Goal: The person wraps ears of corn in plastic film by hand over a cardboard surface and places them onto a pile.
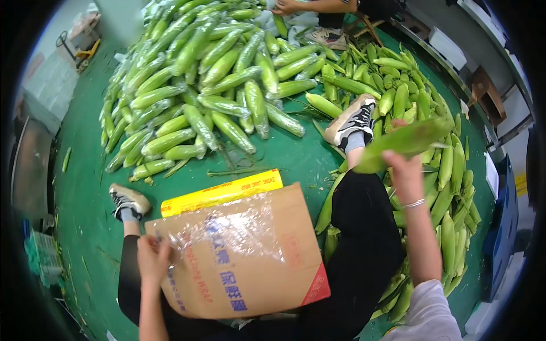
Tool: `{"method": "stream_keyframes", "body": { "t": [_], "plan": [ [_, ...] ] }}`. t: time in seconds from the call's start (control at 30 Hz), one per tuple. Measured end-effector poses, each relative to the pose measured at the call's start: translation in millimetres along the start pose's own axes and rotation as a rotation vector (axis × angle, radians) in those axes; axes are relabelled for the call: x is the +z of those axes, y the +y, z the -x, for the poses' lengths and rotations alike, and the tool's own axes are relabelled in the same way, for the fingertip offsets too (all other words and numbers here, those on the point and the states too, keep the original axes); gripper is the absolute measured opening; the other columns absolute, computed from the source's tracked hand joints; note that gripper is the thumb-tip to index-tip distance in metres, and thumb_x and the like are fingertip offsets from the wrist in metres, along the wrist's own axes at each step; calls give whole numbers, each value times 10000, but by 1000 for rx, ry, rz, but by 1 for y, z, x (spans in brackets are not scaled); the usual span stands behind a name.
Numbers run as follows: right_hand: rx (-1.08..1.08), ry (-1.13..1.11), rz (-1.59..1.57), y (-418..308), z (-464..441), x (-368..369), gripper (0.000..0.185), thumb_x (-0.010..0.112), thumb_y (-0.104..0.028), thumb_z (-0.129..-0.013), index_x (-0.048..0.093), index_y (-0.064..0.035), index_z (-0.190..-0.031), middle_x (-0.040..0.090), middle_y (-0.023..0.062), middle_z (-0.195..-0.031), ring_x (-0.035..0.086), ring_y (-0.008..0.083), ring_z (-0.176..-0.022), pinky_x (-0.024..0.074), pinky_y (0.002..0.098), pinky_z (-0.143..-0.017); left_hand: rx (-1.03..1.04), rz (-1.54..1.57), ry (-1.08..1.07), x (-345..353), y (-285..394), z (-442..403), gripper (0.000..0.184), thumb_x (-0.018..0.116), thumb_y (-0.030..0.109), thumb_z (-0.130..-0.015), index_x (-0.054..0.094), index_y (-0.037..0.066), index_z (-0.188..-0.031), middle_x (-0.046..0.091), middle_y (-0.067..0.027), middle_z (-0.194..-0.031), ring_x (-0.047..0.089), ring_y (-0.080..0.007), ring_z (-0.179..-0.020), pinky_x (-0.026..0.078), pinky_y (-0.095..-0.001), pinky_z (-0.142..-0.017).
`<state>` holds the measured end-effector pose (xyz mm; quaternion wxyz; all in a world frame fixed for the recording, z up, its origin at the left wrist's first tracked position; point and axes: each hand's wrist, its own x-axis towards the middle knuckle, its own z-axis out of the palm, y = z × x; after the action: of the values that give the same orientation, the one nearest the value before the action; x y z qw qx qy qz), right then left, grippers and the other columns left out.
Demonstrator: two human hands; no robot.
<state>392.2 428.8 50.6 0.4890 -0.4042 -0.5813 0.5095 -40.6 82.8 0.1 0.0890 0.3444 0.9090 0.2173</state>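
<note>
A cardboard box (256, 256) rests across my lap, with clear plastic film (239, 227) spread over its top. My left hand (153, 258) is at the box's left edge, fingers bent together at the film's edge. On the right, my right hand (402, 167) grips an ear of corn in green husk (404, 145), held above the loose corn and blurred at its outline. Behind the box lies a yellow film roll box (222, 192), touching its far edge.
Film-wrapped corn (199, 85) is heaped ahead on the green floor (91, 238). Unwrapped corn (449, 176) covers the floor at right. A co-worker's arm (318, 5) shows at the top. A pallet jack (85, 51) stands far left, and a wooden stool (486, 94) at right.
</note>
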Motion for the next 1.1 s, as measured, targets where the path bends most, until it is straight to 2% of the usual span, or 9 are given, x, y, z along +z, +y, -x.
{"method": "stream_keyframes", "body": {
  "t": [0.2, 0.4, 0.43, 0.53, 0.77, 0.87, 0.93, 1.03, 1.1],
  "plan": [
    [419, -181, -694, 7, 82, 229, 505, 732, -97, -807, 484, -37, -1243, 550, 73, -1212, 508, 188, -1135, 416, 368, -980, 136, -387, -169, 9, 20, 44, 364, 621, 317, -887, 510, -30, -894, 601, -216, -729, 622, -344, -654, 495, -440, -604],
    [717, -267, -447, 32, 169, 274, 468, 781, -245, -779, 603, 18, -1123, 652, 92, -1051, 624, 169, -923, 519, 316, -781, -113, 1729, -477, -16, -14, 8, 189, 537, 117, -913, 571, 18, -756, 664, -185, -777, 666, -255, -722, 529, -395, -638],
    [776, -279, -437, 28, 176, 271, 484, 775, -264, -786, 599, 21, -1135, 652, 93, -1056, 627, 173, -930, 524, 314, -774, -281, 1677, -150, -22, 23, 18, 155, 549, 74, -898, 604, 45, -756, 672, -144, -774, 668, -267, -743, 539, -386, -736],
    [848, -369, -196, 13, 167, 275, 469, 724, -293, -841, 580, -8, -1184, 634, 93, -1115, 601, 220, -1055, 505, 359, -822, 678, 544, 128, 21, 38, 6, 276, 638, 223, -880, 604, -1, -1037, 614, -195, -1072, 582, -280, -1056, 509, -411, -832],
    [-808, -492, 1120, 37, 165, 167, 260, 639, -209, -854, 624, -19, -1032, 632, 126, -881, 613, 253, -790, 485, 362, -647, 796, -156, -216, -8, 51, -1, 652, 766, 415, -698, 529, 57, -1188, 538, -162, -1051, 574, -347, -980, 510, -441, -733],
    [-656, -213, 963, 37, 123, 141, 99, 553, -108, -903, 567, -12, -888, 623, 133, -840, 614, 222, -739, 457, 363, -563, 788, -196, -283, -7, 48, -5, 676, 768, 397, -683, 519, 76, -1224, 546, -195, -1062, 603, -381, -912, 517, -459, -733],
    [-158, 242, 425, -6, 100, 137, 112, 539, -113, -925, 565, -9, -893, 608, 147, -787, 608, 233, -673, 463, 353, -557, 843, -138, -350, -12, 44, 9, 648, 764, 345, -686, 525, 83, -1228, 568, -205, -982, 619, -399, -834, 524, -458, -714],
    [-220, -75, 546, -33, 137, 125, 72, 578, -66, -895, 555, 2, -898, 592, 111, -779, 597, 201, -706, 491, 316, -640, 822, -80, -436, -22, 34, 56, 614, 763, 323, -684, 537, 76, -1199, 571, -199, -962, 619, -388, -832, 527, -444, -711],
    [-377, -561, 636, -14, 182, 124, 497, 741, -255, -792, 498, 1, -1142, 540, 199, -1062, 557, 330, -1023, 452, 413, -882, 716, -106, -376, -14, 35, 75, 606, 765, 314, -674, 541, 69, -1181, 572, -194, -960, 621, -381, -846, 531, -444, -716]
  ]
}}
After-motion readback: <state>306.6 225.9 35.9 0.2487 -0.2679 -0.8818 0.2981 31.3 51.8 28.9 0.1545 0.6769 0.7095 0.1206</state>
